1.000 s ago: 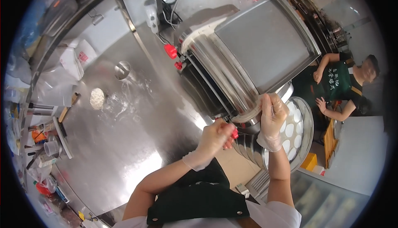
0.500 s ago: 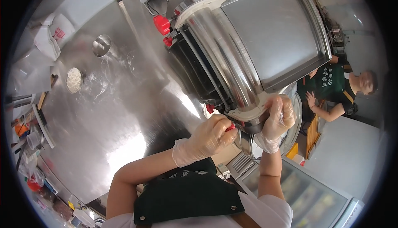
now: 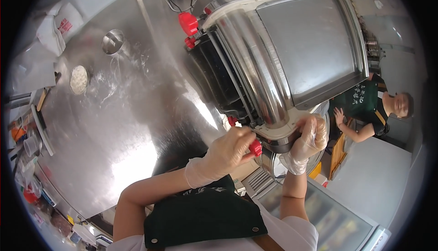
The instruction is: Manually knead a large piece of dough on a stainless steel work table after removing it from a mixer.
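A large stainless steel dough-rolling machine (image 3: 292,54) stands on the steel worktable (image 3: 118,128), with red knobs at its far end (image 3: 188,23) and a red knob at its near end (image 3: 255,148). My left hand (image 3: 228,153), in a thin clear glove, is closed around that near red knob. My right hand (image 3: 310,137), also gloved, grips the machine's near right corner at the end of its rollers. A dark green apron hangs below my forearms.
A small steel cup (image 3: 112,41) and a round white dough disc (image 3: 78,79) lie on the floured table at the left, with a white bag (image 3: 59,27) behind. Another person in a green apron (image 3: 365,109) stands to the right. A glass-topped freezer (image 3: 328,219) is below.
The view has shifted closer over the machine. My left hand has closed more firmly on the near red knob; my right hand stays at the machine's corner.
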Demonstrator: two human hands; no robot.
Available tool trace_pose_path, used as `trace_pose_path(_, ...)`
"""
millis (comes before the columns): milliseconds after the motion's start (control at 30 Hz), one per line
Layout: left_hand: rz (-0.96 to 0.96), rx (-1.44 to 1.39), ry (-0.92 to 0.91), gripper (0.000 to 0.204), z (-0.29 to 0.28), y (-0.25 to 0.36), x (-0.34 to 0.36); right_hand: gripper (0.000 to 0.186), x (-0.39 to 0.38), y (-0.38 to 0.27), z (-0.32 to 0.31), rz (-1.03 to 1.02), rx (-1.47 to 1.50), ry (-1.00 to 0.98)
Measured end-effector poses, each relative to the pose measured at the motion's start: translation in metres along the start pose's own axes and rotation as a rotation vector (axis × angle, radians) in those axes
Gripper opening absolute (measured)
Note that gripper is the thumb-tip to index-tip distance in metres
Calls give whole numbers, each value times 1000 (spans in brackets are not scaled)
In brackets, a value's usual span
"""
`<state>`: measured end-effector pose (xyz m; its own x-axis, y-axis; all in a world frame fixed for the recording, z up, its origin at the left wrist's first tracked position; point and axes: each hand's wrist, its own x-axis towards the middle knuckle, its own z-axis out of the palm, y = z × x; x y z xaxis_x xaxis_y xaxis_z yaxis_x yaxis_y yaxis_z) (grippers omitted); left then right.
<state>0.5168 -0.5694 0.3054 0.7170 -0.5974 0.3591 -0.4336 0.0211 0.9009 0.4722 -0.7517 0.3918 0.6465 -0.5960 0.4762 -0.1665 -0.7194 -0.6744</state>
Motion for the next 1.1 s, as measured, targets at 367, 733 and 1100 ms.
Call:
trace_pose_path(367,-841,-731,-316,44,-9,8,6,20,-1,0,2,-7,9,12)
trace_pose_path(733,-546,-239,-313,50,-4,20,12,17,-1,1,-1,26,44,6)
trace_pose_path(1100,-702,-18,-530,61,-32,-38,-64,18,-1,7,4,-19,85,59)
